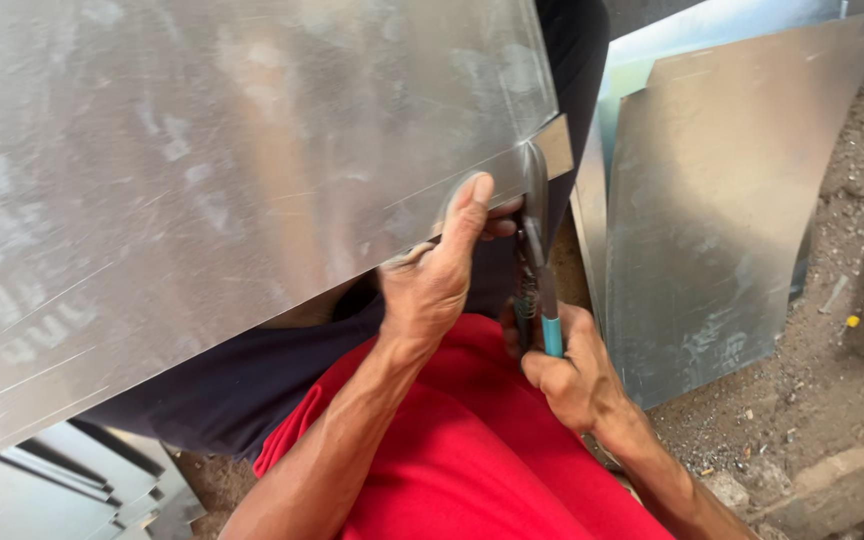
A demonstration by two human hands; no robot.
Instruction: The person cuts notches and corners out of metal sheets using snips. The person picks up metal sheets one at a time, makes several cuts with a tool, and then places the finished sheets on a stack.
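Cutting into a large metal sheet [202, 180] that lies across the person's lap and fills the upper left of the head view. The right hand [572, 375] is closed around the handles of a pair of snips [537, 270], one handle sleeved in blue; the blades point up and meet the sheet's lower edge near its right corner, where a small tab [555, 143] of metal stands just beyond the cut. The left hand [432, 280] grips the same edge immediately left of the blades, thumb pressed flat on the top face and fingers curled beneath (only their tips show past the edge, close to the snips). Both forearms rise from the bottom of the frame, above red cloth [462, 450] and a dark garment [242, 390] over the legs. To the right, several more sheets [712, 200] lean upright, one behind another, their lower edges on a dirt floor [832, 370] scattered with small debris. At bottom left, a stack of narrow folded metal pieces [72, 480] lies partly under the large sheet. Whether the blades are fully closed cannot be told, since the sheet's glare hides their tips.
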